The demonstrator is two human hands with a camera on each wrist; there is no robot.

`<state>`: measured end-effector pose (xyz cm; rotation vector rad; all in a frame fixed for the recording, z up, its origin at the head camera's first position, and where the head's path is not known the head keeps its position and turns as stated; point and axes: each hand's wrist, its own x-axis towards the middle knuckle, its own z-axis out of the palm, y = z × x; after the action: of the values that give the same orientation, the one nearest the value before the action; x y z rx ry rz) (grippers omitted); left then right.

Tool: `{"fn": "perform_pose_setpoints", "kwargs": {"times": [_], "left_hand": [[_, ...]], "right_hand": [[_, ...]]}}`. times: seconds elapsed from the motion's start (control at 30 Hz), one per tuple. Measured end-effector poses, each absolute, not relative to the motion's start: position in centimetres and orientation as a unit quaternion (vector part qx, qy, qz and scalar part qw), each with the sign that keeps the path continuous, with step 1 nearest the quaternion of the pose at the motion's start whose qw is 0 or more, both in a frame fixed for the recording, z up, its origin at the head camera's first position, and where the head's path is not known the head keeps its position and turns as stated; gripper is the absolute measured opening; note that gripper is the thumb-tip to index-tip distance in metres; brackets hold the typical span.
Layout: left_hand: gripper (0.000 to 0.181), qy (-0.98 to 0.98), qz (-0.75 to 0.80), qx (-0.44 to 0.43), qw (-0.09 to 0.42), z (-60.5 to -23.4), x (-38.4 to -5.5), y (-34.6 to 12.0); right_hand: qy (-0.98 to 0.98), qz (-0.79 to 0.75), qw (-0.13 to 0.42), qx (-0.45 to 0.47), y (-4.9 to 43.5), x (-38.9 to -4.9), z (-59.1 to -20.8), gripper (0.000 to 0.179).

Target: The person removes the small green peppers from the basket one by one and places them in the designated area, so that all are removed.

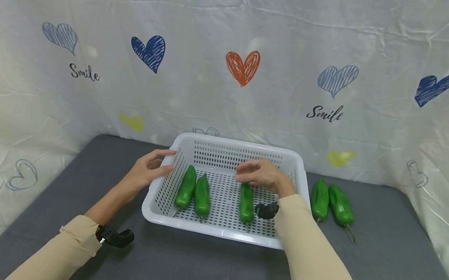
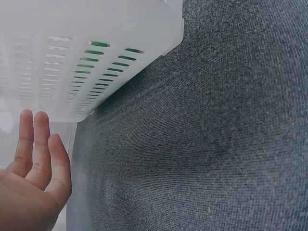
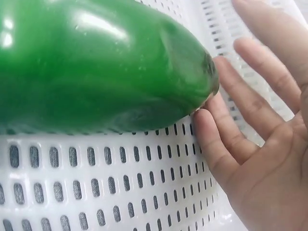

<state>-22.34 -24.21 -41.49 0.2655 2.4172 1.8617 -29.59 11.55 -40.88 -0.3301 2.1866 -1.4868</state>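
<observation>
A pale backdrop (image 1: 209,22) printed with hearts and "Smile" hangs behind and at the sides; in front of it spreads the bench (image 1: 191,274), its surface dark grey and woven; on that stands the white basket (image 1: 213,230), slotted through floor and walls, probably light, stiff plastic that may slide if bumped, its rolled rim the natural place to steady it.

It contains three green peppers: the two left peppers (image 1: 186,188) lie near each other by the left wall, and the third pepper (image 1: 246,204) lies apart, right of the middle; two more, the outside peppers (image 1: 341,205), are on the bench just beyond the right wall.

Both hands are fairly wide and grip nothing; the left hand (image 1: 144,169) is at the basket's left rim, though whether it touches I cannot tell; the right hand (image 1: 265,174) reaches inside, fingers loosely spread at the third pepper's narrow end.

The peppers look glossy, so likely slippery, light and firm, perhaps bruising or denting if squeezed; a gentle hold round the thick middle should serve best; the thin stem (image 1: 351,233) of the rightmost one seems a poor handle, liable to snap.
</observation>
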Motion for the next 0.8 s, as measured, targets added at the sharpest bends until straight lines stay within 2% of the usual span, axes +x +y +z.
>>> {"fn": "perform_pose_setpoints", "kwargs": {"times": [0.4,0.8], "left_hand": [[0.055,0.789,0.607,0.089,0.038,-41.39,-22.46,-24.25],[0.055,0.792,0.602,0.094,0.037,-41.52,-22.37,-24.25]], "right_hand": [[0.827,-0.48,0.238,-0.172,11.8,-29.5,-40.96,0.053],[0.838,-0.463,0.241,-0.16,11.83,-29.3,-40.82,0.048]]}}
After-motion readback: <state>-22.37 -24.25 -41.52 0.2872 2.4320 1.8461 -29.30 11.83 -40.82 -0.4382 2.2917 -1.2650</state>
